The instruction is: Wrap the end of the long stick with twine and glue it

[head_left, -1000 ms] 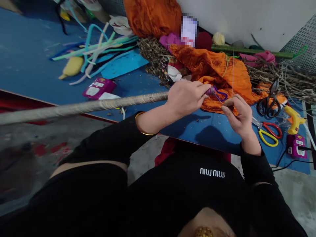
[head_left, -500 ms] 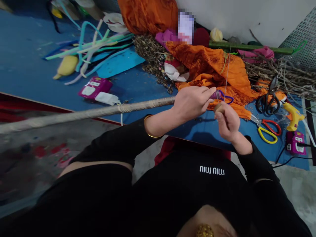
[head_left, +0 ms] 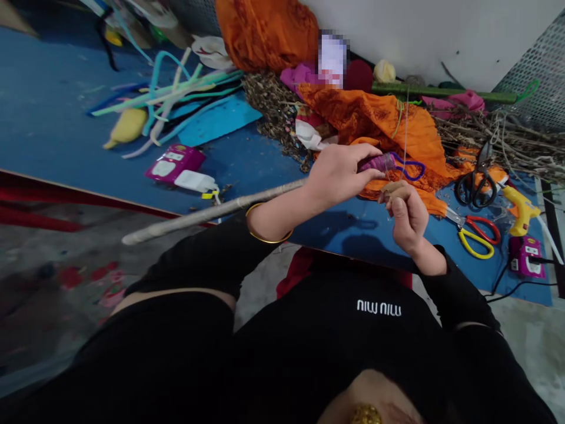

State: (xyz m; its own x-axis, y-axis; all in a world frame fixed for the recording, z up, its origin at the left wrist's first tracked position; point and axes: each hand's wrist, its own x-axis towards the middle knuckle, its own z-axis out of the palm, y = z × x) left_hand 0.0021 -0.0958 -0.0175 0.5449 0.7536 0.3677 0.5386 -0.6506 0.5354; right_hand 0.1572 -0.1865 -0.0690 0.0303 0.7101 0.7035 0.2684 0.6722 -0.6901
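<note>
My left hand (head_left: 333, 174) is closed around a long pale wrapped stick (head_left: 229, 206), its thumb and forefinger at the end. That end carries tight purple wrapping (head_left: 375, 163), with a dark purple loop (head_left: 415, 172) sticking out to the right. Just below the loop, my right hand (head_left: 408, 215) has its fingers pinched together on a thin thread (head_left: 405, 132). The thread rises from there towards the back of the table, and a short strand also seems to run to the wrapping. Something tan covers the right fingertips; I cannot make out what it is.
Orange cloth (head_left: 375, 115) lies behind my hands. To the right are red-and-yellow-handled scissors (head_left: 479, 235), black scissors (head_left: 475, 187), a yellow glue gun (head_left: 521, 211) and a purple power socket (head_left: 527, 257). Another purple socket (head_left: 176, 165), coloured pipe cleaners (head_left: 163, 100) and dried plants (head_left: 273, 112) lie leftward.
The stick has shifted right, and its far left end has come into view. More purple wrapping shows beyond my left fingers, which have spread a little. My right hand keeps near the wrapped end.
</note>
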